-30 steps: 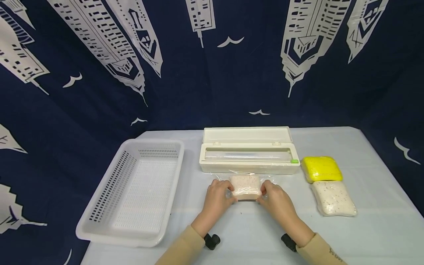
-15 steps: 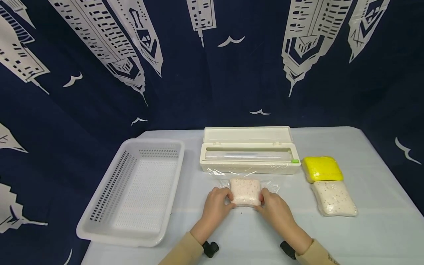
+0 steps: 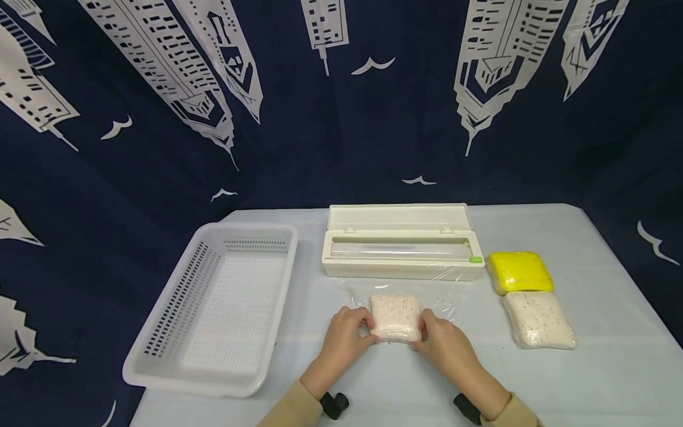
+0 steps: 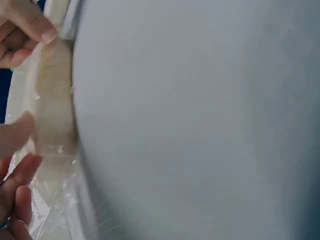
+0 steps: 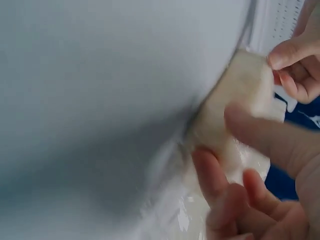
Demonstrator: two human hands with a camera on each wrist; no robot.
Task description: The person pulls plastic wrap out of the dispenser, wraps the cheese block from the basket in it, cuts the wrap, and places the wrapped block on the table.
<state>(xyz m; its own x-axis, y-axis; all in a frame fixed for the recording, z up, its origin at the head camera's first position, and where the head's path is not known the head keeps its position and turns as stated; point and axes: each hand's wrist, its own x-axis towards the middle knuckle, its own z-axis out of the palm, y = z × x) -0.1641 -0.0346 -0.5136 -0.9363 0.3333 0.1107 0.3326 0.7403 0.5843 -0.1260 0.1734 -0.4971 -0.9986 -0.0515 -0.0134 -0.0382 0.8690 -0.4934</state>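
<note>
A pale pink, speckled block point(image 3: 396, 318) with rounded edges lies flat on the table, in front of the cling film dispenser point(image 3: 402, 271). Clear cling film point(image 3: 437, 290) covers it and stretches back toward the dispenser. My left hand point(image 3: 345, 337) grips the block's left end between thumb and fingers. At the right end, my right hand point(image 3: 447, 347) holds it the same way. Both wrist views show the block's pale side point(image 4: 55, 100), with thumbs at its ends and loose film around it. The block's underside is hidden.
A white perforated basket point(image 3: 251, 379) stands on the left. To the right lie a yellow wrapped block point(image 3: 520, 271) and a white speckled wrapped block point(image 3: 539, 320), end to end. The dispenser's lid point(image 3: 397, 217) stands raised, with a film roll inside.
Both hands have drawn the block toward me, away from the dispenser. The block's front has tipped down, so its top now shows more. More film stretches behind it.
</note>
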